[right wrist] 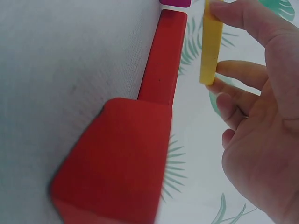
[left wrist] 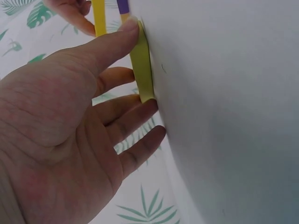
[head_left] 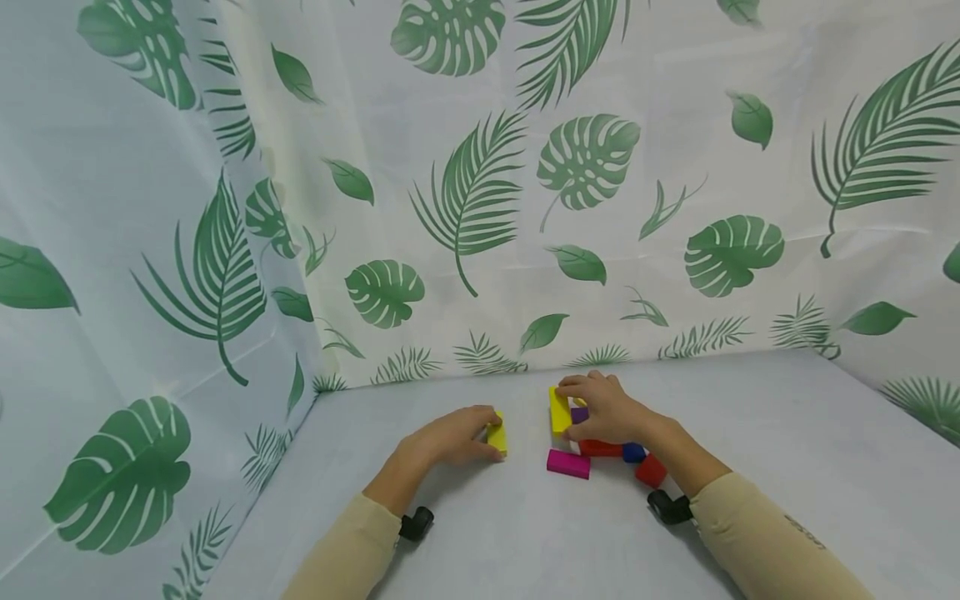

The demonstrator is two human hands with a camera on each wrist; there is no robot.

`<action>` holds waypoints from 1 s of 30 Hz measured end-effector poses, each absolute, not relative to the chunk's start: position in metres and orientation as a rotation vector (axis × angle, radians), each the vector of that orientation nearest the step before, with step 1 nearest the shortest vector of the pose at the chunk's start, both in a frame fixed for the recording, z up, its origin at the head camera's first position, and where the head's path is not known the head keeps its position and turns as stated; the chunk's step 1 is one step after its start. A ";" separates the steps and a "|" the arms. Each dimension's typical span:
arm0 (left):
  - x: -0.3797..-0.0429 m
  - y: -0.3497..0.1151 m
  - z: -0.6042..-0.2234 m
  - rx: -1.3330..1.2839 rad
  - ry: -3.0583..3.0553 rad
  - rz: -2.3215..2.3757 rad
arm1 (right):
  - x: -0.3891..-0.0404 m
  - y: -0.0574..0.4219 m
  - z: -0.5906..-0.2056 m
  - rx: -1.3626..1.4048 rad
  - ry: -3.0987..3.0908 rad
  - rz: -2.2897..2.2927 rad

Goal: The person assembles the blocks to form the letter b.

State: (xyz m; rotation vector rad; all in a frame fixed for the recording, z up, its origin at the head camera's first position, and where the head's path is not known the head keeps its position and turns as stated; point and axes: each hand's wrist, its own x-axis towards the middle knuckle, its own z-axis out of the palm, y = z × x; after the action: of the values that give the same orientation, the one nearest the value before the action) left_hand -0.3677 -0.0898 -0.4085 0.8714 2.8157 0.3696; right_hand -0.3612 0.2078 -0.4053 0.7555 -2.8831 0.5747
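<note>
My left hand (head_left: 453, 437) holds a yellow block (head_left: 497, 435) at the table surface, thumb at one end and fingertips toward the other, as the left wrist view shows. To its right, my right hand (head_left: 609, 411) pinches a second yellow block (head_left: 558, 411) by its ends. In the right wrist view this yellow block (right wrist: 211, 49) is held off the table. Under and beside the right hand lie a purple block (head_left: 579, 414), a long red block (head_left: 600, 448), a blue block (head_left: 634, 452) and another red block (head_left: 651, 471). The right hand partly hides this group.
A magenta block (head_left: 568, 464) lies on the white table (head_left: 525, 533) in front of the right hand. Leaf-patterned sheeting (head_left: 480, 317) rises at the back and both sides. Each wrist carries a small black camera.
</note>
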 end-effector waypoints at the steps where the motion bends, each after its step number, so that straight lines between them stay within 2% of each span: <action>1: -0.368 -0.092 -0.409 0.878 2.814 0.376 | -0.361 0.207 -0.405 0.767 -2.874 0.576; 17: -0.356 -0.115 -0.408 0.876 2.820 0.292 | -0.362 0.188 -0.397 0.795 -2.869 0.616; 30: -0.346 -0.135 -0.405 1.008 2.781 0.314 | -0.372 0.161 -0.395 0.764 -2.912 0.554</action>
State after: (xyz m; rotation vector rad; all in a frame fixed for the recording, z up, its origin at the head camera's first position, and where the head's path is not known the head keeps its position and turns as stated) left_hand -0.3458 -0.1347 -0.4054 1.0081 2.7814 0.3140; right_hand -0.3722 0.1614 -0.3951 0.7636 -2.9116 0.5536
